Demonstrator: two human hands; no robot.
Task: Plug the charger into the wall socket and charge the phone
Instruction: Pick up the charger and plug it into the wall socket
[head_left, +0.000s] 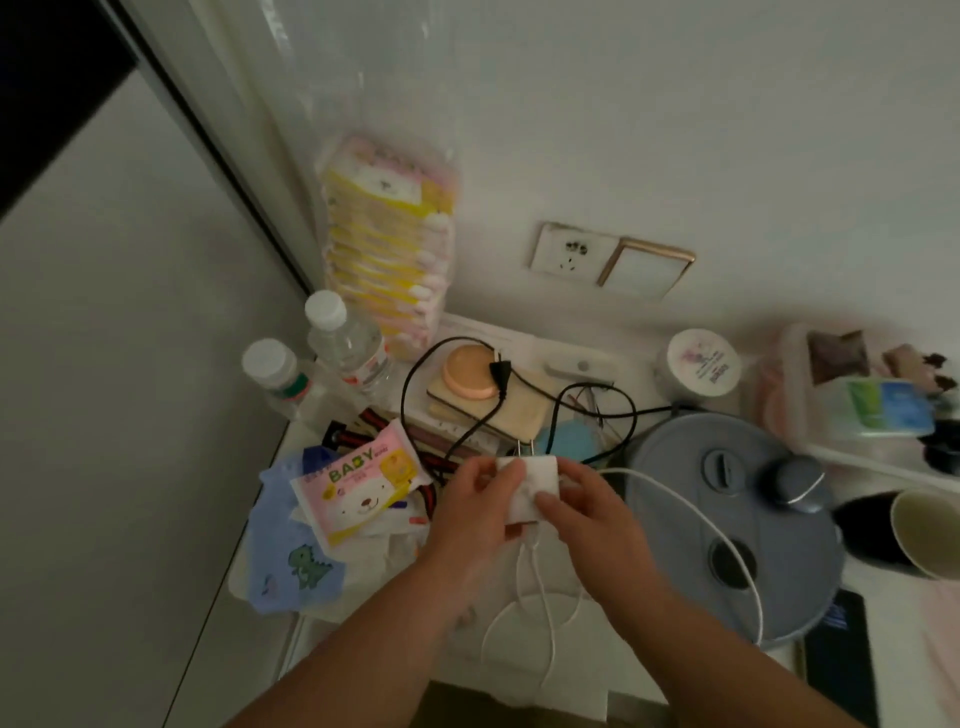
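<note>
Both hands hold a white charger block (531, 488) low in the middle of the view, its two metal prongs pointing up toward the wall. My left hand (472, 514) grips its left side and my right hand (587, 512) pinches its right side. A white cable (717, 535) loops from the charger down and off to the right. The wall socket (569, 254) sits on the white wall above, empty, beside a gold-framed switch (647, 270). A dark phone (839, 654) lies flat at the lower right edge.
The small table is crowded: two water bottles (345, 343), a baby-wipes pack (358, 488), stacked tissue packs (389, 244), a black cord with plug (498, 374), a grey round appliance lid (727, 519), a white jar (701, 364), a cup (930, 535).
</note>
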